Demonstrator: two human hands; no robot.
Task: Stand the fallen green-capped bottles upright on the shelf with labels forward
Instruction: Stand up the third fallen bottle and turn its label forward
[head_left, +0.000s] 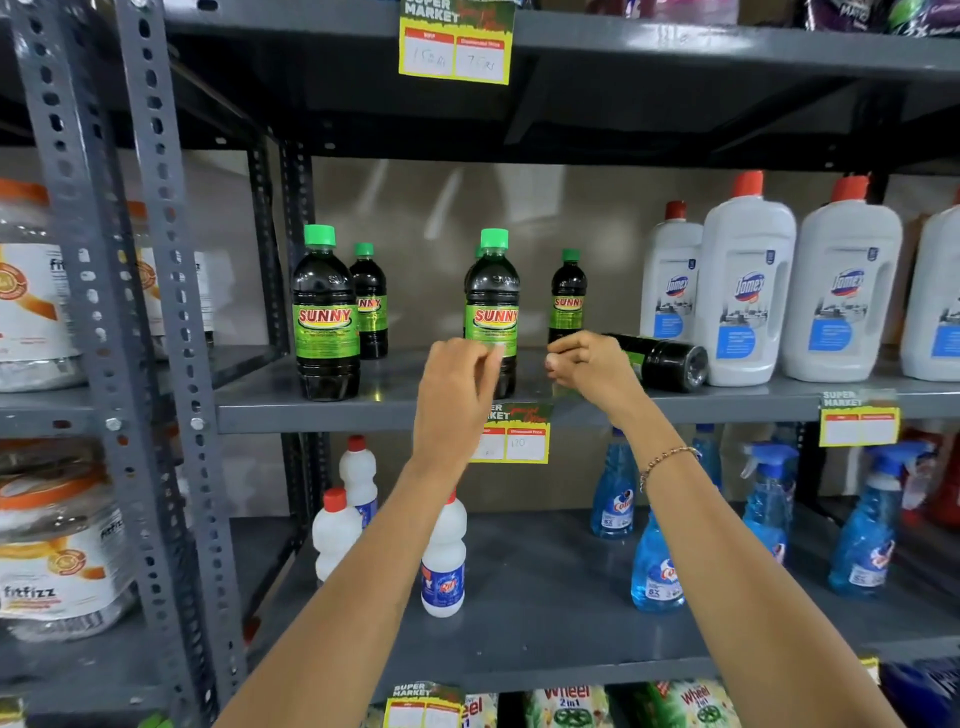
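Several green-capped dark Sunny bottles stand upright on the grey middle shelf (322, 415) with labels forward: one front left (326, 322), one behind it (370, 306), one front middle (493, 296), one at the back right (568, 296). One bottle (667, 361) lies on its side, base pointing right, its neck hidden inside my right hand (587, 366), which is closed around that end. My left hand (457, 384) hovers at the lower label of the front middle bottle, fingers curled and blurred; whether it grips the bottle is unclear.
White Domex bottles (745, 291) with red caps stand close to the right of the fallen bottle. A yellow price tag (514, 441) hangs on the shelf edge. Below are white bottles (444, 561) and blue spray bottles (657, 571). A grey perforated upright (161, 291) stands at the left.
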